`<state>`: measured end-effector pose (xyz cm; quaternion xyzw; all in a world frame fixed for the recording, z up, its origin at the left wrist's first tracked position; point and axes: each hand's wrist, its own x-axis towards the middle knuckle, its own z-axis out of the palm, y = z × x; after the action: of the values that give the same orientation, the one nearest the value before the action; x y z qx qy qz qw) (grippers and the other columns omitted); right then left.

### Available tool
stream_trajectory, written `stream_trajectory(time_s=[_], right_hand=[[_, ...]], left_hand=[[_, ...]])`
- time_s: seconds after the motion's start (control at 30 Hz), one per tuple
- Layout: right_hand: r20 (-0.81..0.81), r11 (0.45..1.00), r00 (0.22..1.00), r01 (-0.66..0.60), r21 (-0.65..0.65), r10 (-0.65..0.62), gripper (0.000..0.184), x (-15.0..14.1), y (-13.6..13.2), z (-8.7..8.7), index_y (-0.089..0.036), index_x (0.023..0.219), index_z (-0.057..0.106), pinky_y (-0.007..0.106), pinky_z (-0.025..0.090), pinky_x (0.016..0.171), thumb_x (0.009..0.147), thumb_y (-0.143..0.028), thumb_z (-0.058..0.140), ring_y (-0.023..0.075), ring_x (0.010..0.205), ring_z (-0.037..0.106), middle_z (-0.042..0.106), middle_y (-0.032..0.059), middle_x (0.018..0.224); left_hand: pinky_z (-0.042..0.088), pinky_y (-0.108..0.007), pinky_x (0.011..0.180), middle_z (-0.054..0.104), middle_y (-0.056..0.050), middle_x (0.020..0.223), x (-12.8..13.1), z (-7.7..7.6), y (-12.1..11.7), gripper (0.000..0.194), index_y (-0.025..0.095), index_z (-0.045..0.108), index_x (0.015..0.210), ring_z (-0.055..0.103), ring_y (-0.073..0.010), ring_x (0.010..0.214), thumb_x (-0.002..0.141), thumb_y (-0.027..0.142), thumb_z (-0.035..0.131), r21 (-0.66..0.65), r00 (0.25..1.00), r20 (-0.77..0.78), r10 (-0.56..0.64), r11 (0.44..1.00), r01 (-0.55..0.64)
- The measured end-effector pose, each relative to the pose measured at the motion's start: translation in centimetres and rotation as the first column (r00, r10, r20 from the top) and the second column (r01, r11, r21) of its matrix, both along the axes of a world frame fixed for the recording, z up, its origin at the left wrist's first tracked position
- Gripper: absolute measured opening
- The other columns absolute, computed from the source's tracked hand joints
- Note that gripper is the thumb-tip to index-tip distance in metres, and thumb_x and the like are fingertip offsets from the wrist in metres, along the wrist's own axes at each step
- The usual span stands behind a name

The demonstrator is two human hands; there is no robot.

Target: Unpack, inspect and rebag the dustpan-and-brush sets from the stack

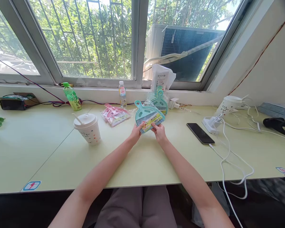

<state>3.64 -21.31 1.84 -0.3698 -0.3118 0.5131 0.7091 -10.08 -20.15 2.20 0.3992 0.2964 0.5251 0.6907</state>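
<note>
A small teal dustpan and brush set (146,113) with a yellow label is held up over the table, its round-holed handle pointing up and to the left. My left hand (135,133) grips its lower left edge, thumb on the front. My right hand (159,131) closes on the lower right edge in the same way. The fingers behind the set are hidden. Just behind it, more teal dustpan sets (160,100) stand in clear plastic against a white package (161,77). Pink dustpan sets (115,114) in clear wrap lie to the left.
On the left stand a lidded paper cup (87,129) with a straw, a green bottle (72,96) and a clear bottle (122,94). A black phone (200,133), a white power strip (212,124), loose cables and another cup (228,106) occupy the right. The table's front edge is near my lap.
</note>
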Motion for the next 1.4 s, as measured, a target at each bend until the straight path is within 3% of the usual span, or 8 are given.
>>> stream_trajectory(time_s=[0.17, 0.37, 0.57, 0.73, 0.83, 1.13, 1.4], right_hand=[[-0.066, 0.996, 0.994, 0.089, -0.017, -0.090, 0.025, 0.4, 0.0, 0.1, -0.017, 0.089, 0.062, 0.034, 0.058, 0.088, 0.067, -0.018, 0.075, 0.0208, 0.097, 0.068, 0.072, 0.0054, 0.100], [-0.041, 0.998, 0.997, 0.068, -0.017, -0.069, 0.024, 0.2, -0.1, 0.1, -0.019, 0.093, 0.062, 0.033, 0.058, 0.089, 0.071, -0.018, 0.071, 0.0202, 0.101, 0.068, 0.072, 0.0048, 0.101], [0.024, 0.996, 0.999, 0.051, -0.073, -0.049, 0.023, -0.7, -0.4, 0.0, -0.019, 0.095, 0.060, 0.031, 0.058, 0.088, 0.074, -0.019, 0.069, 0.0193, 0.103, 0.067, 0.070, 0.0049, 0.109], [0.061, 0.992, 0.991, -0.113, -0.065, 0.117, 0.025, -0.1, -0.4, 0.6, -0.018, 0.097, 0.061, 0.032, 0.057, 0.091, 0.074, -0.019, 0.070, 0.0190, 0.102, 0.067, 0.071, 0.0043, 0.108], [0.085, 0.987, 0.984, -0.157, -0.038, 0.159, 0.032, 0.2, -0.4, 0.8, -0.019, 0.099, 0.060, 0.032, 0.056, 0.092, 0.070, -0.018, 0.073, 0.0192, 0.103, 0.066, 0.071, 0.0037, 0.108], [0.089, 0.993, 0.992, -0.077, -0.088, 0.085, 0.038, 0.4, 0.3, -0.5, -0.018, 0.099, 0.062, 0.031, 0.057, 0.089, 0.065, -0.015, 0.077, 0.0189, 0.100, 0.067, 0.071, 0.0040, 0.105], [0.108, 0.982, 0.988, -0.093, -0.164, 0.112, 0.023, 0.8, 0.6, -0.3, -0.016, 0.092, 0.064, 0.032, 0.059, 0.084, 0.071, -0.015, 0.073, 0.0178, 0.089, 0.070, 0.074, 0.0050, 0.095]], left_hand=[[0.047, -0.040, 0.097, 0.060, -0.009, 0.129, 1.2, -0.3, -1.6, 0.047, 0.021, 0.055, 0.116, 0.061, -0.0234, 0.111, 0.074, 0.036, 0.072, -0.027, 0.988, -0.021, -0.153, 0.988, 0.152], [0.050, -0.034, 0.090, 0.065, -0.010, 0.119, -0.3, 0.4, -0.1, 0.034, 0.018, 0.057, 0.105, 0.061, -0.0216, 0.110, 0.078, 0.036, 0.067, -0.003, 0.997, -0.071, 0.025, 1.000, -0.025], [0.052, -0.034, 0.089, 0.068, -0.008, 0.114, -0.9, -0.1, 0.8, 0.042, 0.017, 0.053, 0.117, 0.066, -0.0200, 0.100, 0.077, 0.021, 0.066, -0.012, 0.997, -0.058, 0.044, 0.999, -0.044], [0.053, -0.034, 0.090, 0.065, -0.007, 0.120, -0.9, -0.5, 0.8, 0.042, 0.019, 0.049, 0.120, 0.063, -0.0203, 0.106, 0.081, 0.021, 0.062, -0.023, 0.990, -0.081, 0.117, 0.993, -0.119], [0.053, -0.036, 0.090, 0.064, -0.009, 0.120, -1.0, -0.3, 0.8, 0.042, 0.018, 0.048, 0.119, 0.063, -0.0213, 0.106, 0.080, 0.024, 0.063, -0.010, 0.990, -0.081, 0.117, 0.993, -0.118], [0.052, -0.038, 0.089, 0.060, -0.009, 0.125, -1.1, 0.3, -0.2, 0.053, 0.021, 0.045, 0.118, 0.061, -0.0236, 0.109, 0.075, 0.034, 0.072, 0.095, 0.986, -0.165, 0.032, 0.995, -0.016], [0.054, -0.040, 0.083, 0.064, -0.009, 0.115, -1.3, -0.2, 0.4, 0.055, 0.021, 0.048, 0.114, 0.063, -0.0256, 0.103, 0.068, 0.034, 0.075, 0.094, 0.966, -0.236, 0.102, 0.992, -0.082]])
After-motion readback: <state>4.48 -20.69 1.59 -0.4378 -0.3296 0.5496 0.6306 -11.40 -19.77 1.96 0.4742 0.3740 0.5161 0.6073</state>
